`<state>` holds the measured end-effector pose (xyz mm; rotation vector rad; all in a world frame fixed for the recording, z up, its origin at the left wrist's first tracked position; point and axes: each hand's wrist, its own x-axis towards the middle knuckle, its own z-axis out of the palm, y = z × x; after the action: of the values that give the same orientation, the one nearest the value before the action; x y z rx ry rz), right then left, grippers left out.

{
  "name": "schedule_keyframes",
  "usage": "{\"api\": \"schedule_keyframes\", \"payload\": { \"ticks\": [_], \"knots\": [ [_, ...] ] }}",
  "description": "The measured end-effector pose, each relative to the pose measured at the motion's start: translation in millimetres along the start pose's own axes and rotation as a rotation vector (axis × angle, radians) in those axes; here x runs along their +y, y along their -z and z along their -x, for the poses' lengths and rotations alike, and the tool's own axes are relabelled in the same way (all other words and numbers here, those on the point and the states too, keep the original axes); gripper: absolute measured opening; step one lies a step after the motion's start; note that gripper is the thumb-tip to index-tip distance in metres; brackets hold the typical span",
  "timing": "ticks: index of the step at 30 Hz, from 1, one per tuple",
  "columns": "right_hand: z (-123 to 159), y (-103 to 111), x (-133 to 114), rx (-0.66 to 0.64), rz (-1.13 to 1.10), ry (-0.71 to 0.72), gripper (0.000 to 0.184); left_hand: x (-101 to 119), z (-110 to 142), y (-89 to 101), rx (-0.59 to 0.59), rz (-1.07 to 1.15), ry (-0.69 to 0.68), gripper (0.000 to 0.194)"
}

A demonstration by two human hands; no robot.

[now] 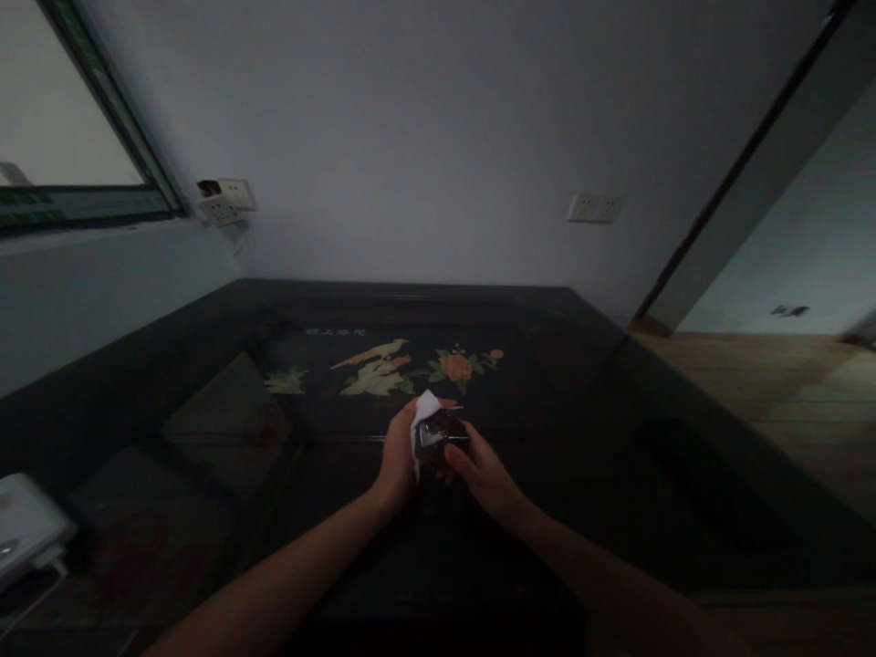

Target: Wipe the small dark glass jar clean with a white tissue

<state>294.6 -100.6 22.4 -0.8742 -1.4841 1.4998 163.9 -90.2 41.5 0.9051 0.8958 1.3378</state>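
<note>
Near the middle of the view, both hands meet over the dark table (534, 392). My left hand (397, 453) is closed around a white tissue or thin cloth (428, 403), which wraps the left side of a small, dark, glossy block-shaped object (438, 434). On the object's right side, my right hand (479, 467) grips it, the thumb lying across its near face. Light glints off the object, and the dimness hides its exact kind. Part of the left fingers is behind the cloth and the object.
Behind the hands, the tabletop bears a picture of a bird and flowers (455, 367). A white device with a cable (31, 529) stands at the left edge. Wall sockets (594, 208) sit above the table's far edge, and wooden floor (773, 374) lies to the right.
</note>
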Motion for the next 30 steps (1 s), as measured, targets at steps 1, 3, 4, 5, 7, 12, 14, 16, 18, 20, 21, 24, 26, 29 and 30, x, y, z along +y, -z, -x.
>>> {"api": "schedule_keyframes", "payload": {
  "ticks": [1, 3, 4, 5, 7, 12, 14, 16, 18, 20, 21, 24, 26, 29, 30],
  "knots": [
    [0, 0, 0, 0.017, 0.009, -0.006, 0.058, 1, 3, -0.1, 0.017, -0.104, -0.12, 0.038],
    [0, 1, 2, 0.049, 0.038, -0.002, 0.056, 3, 8, -0.4, 0.008, -0.302, -0.373, 0.033],
    [0, 2, 3, 0.062, 0.049, 0.007, 0.054, 5, 10, -0.5, -0.022, -0.386, -0.482, 0.031],
    [-1, 2, 4, 0.072, 0.055, 0.017, 0.053, 6, 11, -0.7, -0.061, -0.457, -0.564, 0.029],
    [-1, 2, 6, 0.088, 0.05, 0.029, 0.052, 8, 10, -1.1, -0.123, -0.546, -0.633, 0.027],
    [-1, 2, 6, 0.072, 0.04, -0.027, 0.052, 5, 2, -0.2, -0.002, -0.352, -0.327, 0.028],
    [0, 2, 5, 0.045, 0.03, -0.032, 0.053, 1, -4, 1.6, 0.043, -0.15, -0.12, 0.03],
    [0, 2, 6, 0.017, 0.023, -0.021, 0.054, -4, -10, 3.4, 0.033, 0.064, 0.054, 0.031],
    [-1, 2, 6, 0.003, 0.018, -0.006, 0.054, -8, -14, 4.4, 0.003, 0.245, 0.174, 0.03],
    [-1, 2, 7, 0.001, 0.013, 0.004, 0.053, -10, -16, 4.0, -0.013, 0.332, 0.222, 0.029],
    [-1, 2, 6, 0.0, 0.014, 0.006, 0.053, -11, -14, 3.3, -0.011, 0.326, 0.215, 0.029],
    [-1, 2, 5, 0.002, 0.017, -0.004, 0.054, -7, -6, 0.4, 0.035, 0.128, 0.069, 0.032],
    [0, 2, 3, 0.018, 0.017, -0.013, 0.054, -2, 2, -1.0, 0.068, -0.087, -0.129, 0.034],
    [0, 2, 2, 0.054, 0.025, 0.001, 0.052, 5, 10, -1.1, 0.002, -0.383, -0.465, 0.029],
    [0, 1, 2, 0.066, 0.03, 0.011, 0.051, 7, 12, -1.0, -0.042, -0.45, -0.548, 0.027]
  ]
}}
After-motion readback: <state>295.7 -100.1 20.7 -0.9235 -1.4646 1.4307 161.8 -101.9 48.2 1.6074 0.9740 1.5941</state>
